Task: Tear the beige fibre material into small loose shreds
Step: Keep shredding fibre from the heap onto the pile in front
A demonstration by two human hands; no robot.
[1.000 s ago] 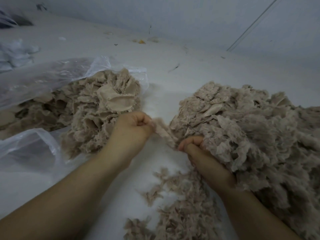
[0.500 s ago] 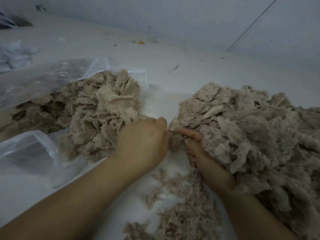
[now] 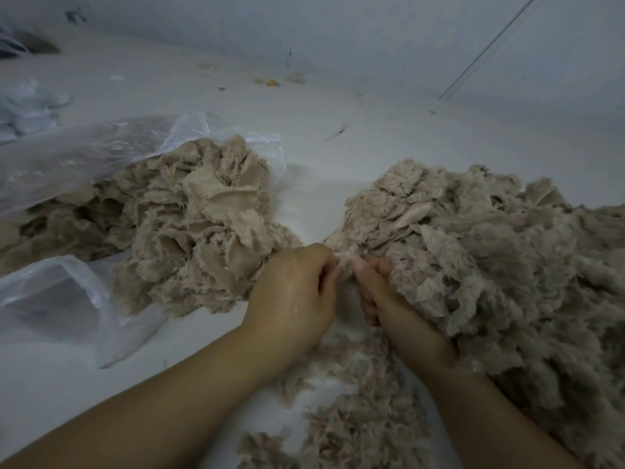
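A big heap of beige fibre material (image 3: 490,252) fills the right side of the white surface. My left hand (image 3: 297,296) and my right hand (image 3: 382,296) meet at the heap's left edge. Both pinch one small tuft of beige fibre (image 3: 345,260) between their fingertips. My right hand's back lies partly under the heap's fringe. A second mound of beige fibre pieces (image 3: 189,225) spills from a clear plastic bag (image 3: 84,154) at the left. Loose small shreds (image 3: 351,411) lie scattered below my hands.
The white surface (image 3: 304,130) runs back to a pale wall, with small bits of debris (image 3: 272,82) on it. Crumpled white material (image 3: 27,106) lies at the far left. Part of the clear plastic bag (image 3: 61,292) spreads flat beside my left forearm.
My left hand has moved right from a stretched-apart pull to meet my right hand at the heap's edge. The strip held between them a second ago is now a short tuft.
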